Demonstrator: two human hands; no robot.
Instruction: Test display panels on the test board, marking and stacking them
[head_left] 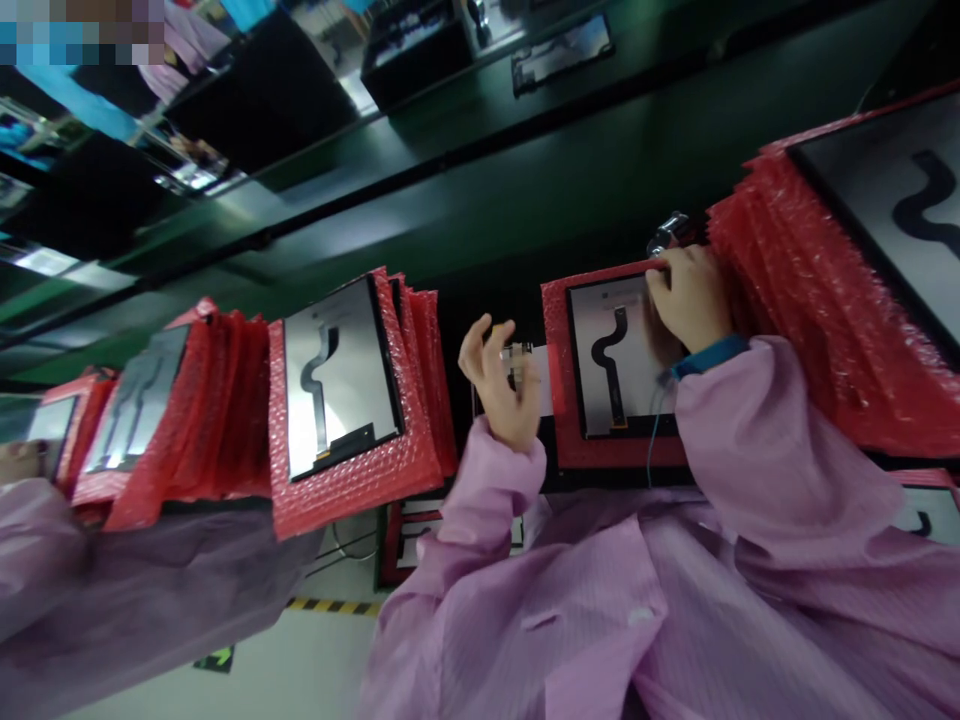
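Observation:
In front of me lies a display panel (634, 370) with a black wavy flex cable, on red bubble wrap (556, 400). My left hand (501, 390) is raised just left of it, fingers apart and slightly bent, holding nothing I can see. My right hand (694, 300) is at the panel's upper right corner, its fingers curled together. What they grip is hidden. A blue band (711, 357) circles the right wrist, with a thin cord (652, 445) hanging nearby. Behind that hand is a shiny metallic object (667, 233), too unclear to name.
To the left stands a stack of red bubble wrap (352, 495) topped by another panel (341, 380). A taller stack (832, 330) rises close on my right. A person's sleeve (37, 540) is at far left. Dark green rails (487, 150) cross beyond.

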